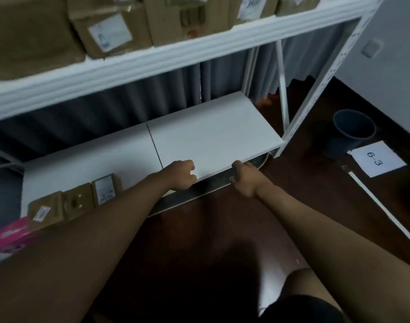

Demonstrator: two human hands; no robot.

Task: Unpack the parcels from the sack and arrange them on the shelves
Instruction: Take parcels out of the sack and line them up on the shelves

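Both hands are at the front edge of the lower shelf board (213, 134): the left hand (181, 174) has its fingers curled over the edge of the white panel, and the right hand (242, 177) grips the same edge a little further right, fingers curled round the lip and thumb on top. Neither holds a parcel, and the sack is not in view. The parcels in sight are three small cardboard boxes (75, 201) in a row at the left front of this shelf, touching one another, with a pink package (11, 234) just beside them at the far left; larger cardboard boxes (110, 31) fill the upper shelf (152, 59). The small boxes look light and stiff, with square corners and matte card that should not slip, so a grasp across two opposite faces would likely serve; the pink package may be softer, though blur makes that uncertain. The right half of the lower shelf is bare. Near the rack's right upright (316, 89) stand a dark bucket (353, 131) and a paper sign marked 6-3 (377, 159) on the wood floor (222, 217), well apart from the hands.
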